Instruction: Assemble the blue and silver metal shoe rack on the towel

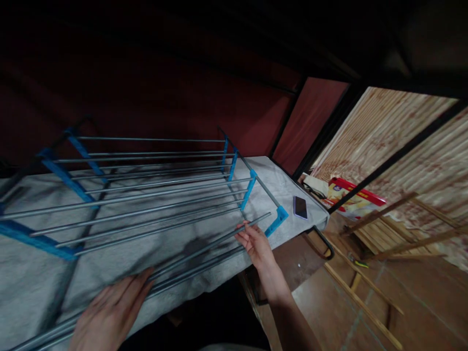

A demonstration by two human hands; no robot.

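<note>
Head view: right fingers (pixel 252 235) pinch a grey metal rod (pixel 208 248), grey-clothed bench edge (pixel 210 279) just behind them; grip of left fingers (pixel 136 288) unclear.

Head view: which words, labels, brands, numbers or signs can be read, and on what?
None can be read with certainty.
Red and yellow box: printed logo and markings, too small and blurred to read.
Phone: dark screen, no text visible.
Blue brackets: no lettering visible.
</note>
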